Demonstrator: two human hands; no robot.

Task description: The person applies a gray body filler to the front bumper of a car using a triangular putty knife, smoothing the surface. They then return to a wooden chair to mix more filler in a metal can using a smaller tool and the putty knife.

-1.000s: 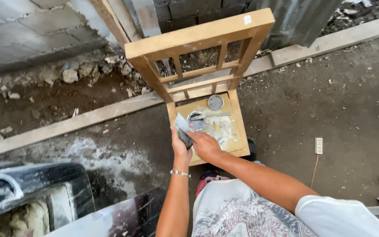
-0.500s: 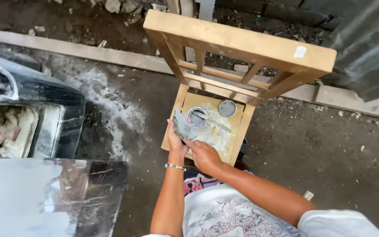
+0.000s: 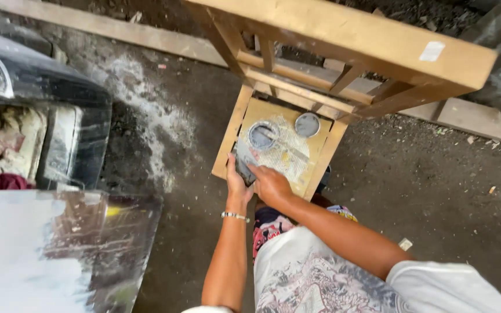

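Together, left hand (image 3: 238, 184) and right hand (image 3: 269, 183) gripping a flat grey scraper (image 3: 242, 162) over smeared wooden chair seat (image 3: 314, 168).

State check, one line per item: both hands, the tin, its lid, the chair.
Left hand: gripping a flat grey scraper-like tool over the seat.
Right hand: resting on the same tool, fingers bent.
Round tin: open, upright on newspaper.
Lid: off, lying flat beside the tin.
Wooden chair: upright, seat covered by the newspaper.
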